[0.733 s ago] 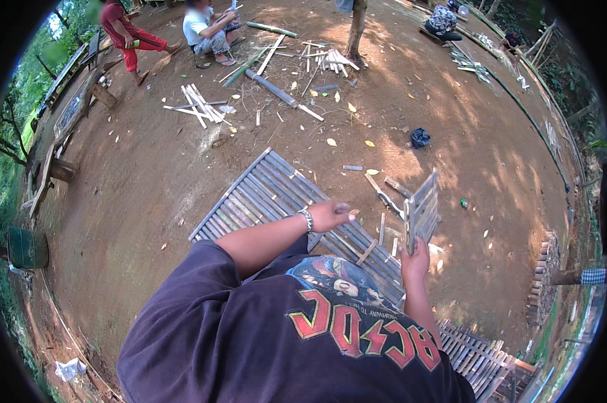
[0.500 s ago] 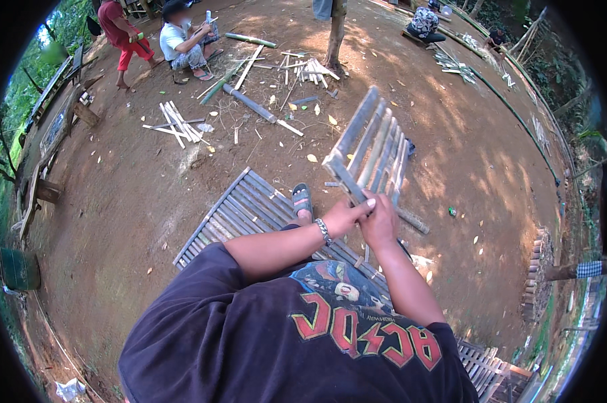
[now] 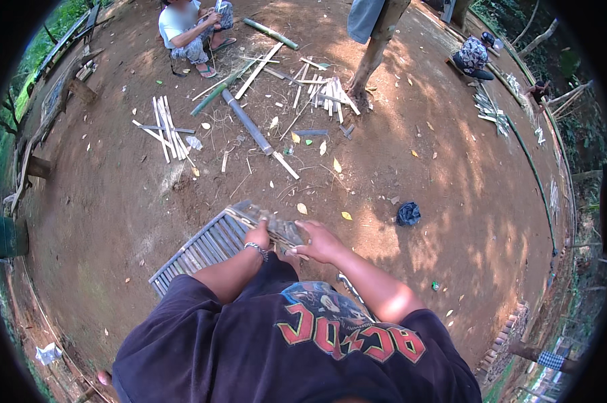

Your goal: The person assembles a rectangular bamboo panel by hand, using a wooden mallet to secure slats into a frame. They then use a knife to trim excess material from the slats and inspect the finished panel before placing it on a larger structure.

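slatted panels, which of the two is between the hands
The smaller, blurred panel, held between left hand and right hand; the larger panel lies lower, extending leftward.

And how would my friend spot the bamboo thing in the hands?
Find the dark shirt; beyond it are the left hand and right hand. Between them is the bamboo panel. Unlike the slatted panel lying left of it, this one is held.

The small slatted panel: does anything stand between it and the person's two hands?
Nothing visible does. The left hand and right hand both hold the small slatted panel directly; the larger slatted panel shows partly behind it, not between.
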`<state>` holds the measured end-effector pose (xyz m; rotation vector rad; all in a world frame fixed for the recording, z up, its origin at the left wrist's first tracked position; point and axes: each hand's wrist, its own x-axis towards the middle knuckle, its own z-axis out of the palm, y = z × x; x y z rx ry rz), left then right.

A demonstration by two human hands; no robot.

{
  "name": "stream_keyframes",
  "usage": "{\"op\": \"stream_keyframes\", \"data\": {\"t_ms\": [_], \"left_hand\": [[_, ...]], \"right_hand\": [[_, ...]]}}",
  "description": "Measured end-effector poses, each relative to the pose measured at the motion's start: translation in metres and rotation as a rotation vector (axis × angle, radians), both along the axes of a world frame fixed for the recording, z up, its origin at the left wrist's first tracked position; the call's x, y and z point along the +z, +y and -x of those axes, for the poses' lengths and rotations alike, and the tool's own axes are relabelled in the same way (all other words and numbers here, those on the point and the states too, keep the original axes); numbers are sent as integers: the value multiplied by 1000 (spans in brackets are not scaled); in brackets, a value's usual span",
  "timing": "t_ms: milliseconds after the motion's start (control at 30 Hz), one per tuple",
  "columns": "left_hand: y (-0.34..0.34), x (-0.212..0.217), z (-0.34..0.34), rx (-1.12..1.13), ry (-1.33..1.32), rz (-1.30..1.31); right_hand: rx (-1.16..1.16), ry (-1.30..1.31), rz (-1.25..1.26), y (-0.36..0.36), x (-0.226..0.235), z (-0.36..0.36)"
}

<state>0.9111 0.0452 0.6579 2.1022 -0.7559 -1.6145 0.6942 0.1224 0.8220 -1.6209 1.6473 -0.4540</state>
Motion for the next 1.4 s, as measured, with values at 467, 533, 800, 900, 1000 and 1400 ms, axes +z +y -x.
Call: {"op": "stream_keyframes", "data": {"t_ms": [467, 533, 800, 900, 1000, 1400], "left_hand": [[-115, 17, -4, 791, -177, -11], [-126, 10, 18, 944, -130, 15], [-120, 55, 144, 1184, -30, -149], [-147, 81, 225, 1278, -36, -196], [-168, 109, 299, 1222, -24, -273], [-116, 102, 438, 1316, 350, -177]], "right_hand": [[1, 401, -1071, 48, -186, 476], [129, 458, -926, 10, -231, 537], [-231, 78, -455, -502, -106, 534], [-277, -223, -333, -603, -101, 549], [-144, -194, -436, -643, -77, 542], [783, 568, -704, -582, -136, 607]]}}
